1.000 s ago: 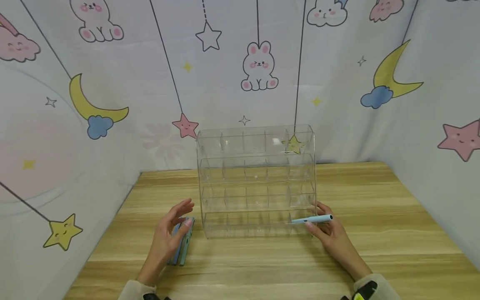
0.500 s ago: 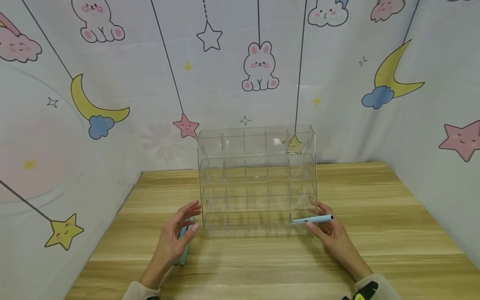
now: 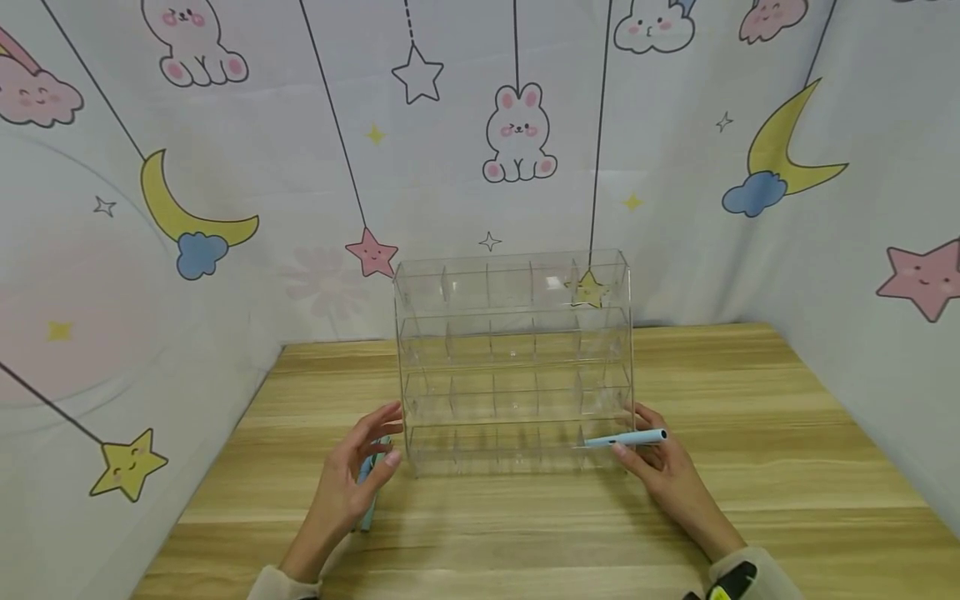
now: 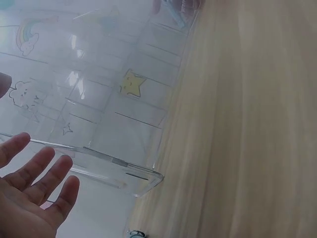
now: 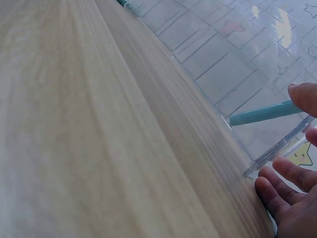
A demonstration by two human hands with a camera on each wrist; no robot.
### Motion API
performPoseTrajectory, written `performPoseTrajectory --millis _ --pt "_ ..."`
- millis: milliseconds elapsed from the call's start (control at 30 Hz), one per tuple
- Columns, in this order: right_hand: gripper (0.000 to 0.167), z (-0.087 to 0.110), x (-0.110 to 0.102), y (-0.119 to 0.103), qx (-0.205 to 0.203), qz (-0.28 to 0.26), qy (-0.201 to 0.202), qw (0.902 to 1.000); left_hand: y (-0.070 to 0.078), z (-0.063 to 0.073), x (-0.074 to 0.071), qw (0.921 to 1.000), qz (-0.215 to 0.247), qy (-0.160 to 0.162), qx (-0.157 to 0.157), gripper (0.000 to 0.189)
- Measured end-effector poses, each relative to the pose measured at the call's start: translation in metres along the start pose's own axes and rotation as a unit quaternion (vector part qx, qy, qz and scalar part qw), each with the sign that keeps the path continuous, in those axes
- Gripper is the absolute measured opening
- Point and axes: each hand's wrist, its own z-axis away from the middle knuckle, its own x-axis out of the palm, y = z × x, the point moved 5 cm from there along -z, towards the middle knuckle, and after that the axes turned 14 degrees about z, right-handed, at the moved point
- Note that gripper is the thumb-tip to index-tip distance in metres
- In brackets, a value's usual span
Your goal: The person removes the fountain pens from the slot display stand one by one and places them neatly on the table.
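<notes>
A clear acrylic organizer (image 3: pixel 513 379) with tiered rows of compartments stands upright on the table. My left hand (image 3: pixel 356 475) is at its lower left side, thumb in front and fingers by the side panel; in the left wrist view the fingers (image 4: pixel 59 171) are spread and loosely straight. My right hand (image 3: pixel 663 467) is at the lower right corner, holding a light blue pen (image 3: pixel 626 438) by the thumb. The pen lies nearly level, one end before the bottom-right compartment. In the right wrist view, the thumb overlaps the pen (image 5: pixel 260 114), with the other fingers by the side panel.
Blue-green pens (image 3: pixel 369 500) lie on the wooden table (image 3: pixel 495 542) beneath and beside my left hand, partly hidden by it. A white curtain (image 3: pixel 450 192) printed with stars, moons and rabbits hangs behind the organizer and along both sides.
My left hand has moved right from above the pens to the organizer's left side, then stayed nearly still. My right hand, the pen in it and the organizer have hardly moved.
</notes>
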Motion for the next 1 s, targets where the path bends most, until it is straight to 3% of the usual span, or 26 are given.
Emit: performPoseTrajectory --millis 167,400,700,1000 --pt "0.063 0.000 0.000 0.000 0.003 0.001 -0.001 1.0000 0.004 0.000 -0.001 0.9999 0.001 -0.004 -0.012 0.062" --pt "0.063 0.000 0.000 0.000 0.001 -0.002 -0.002 1.0000 0.014 -0.001 0.001 0.9999 0.007 -0.004 0.010 0.062" --pt "0.063 0.000 0.000 -0.001 0.005 0.002 -0.001 1.0000 0.014 -0.002 0.002 0.9999 0.010 -0.004 0.010 0.062" --pt "0.062 0.000 0.000 0.003 0.007 0.001 -0.003 1.0000 0.014 -0.001 0.013 0.9997 0.008 -0.025 -0.001 0.066"
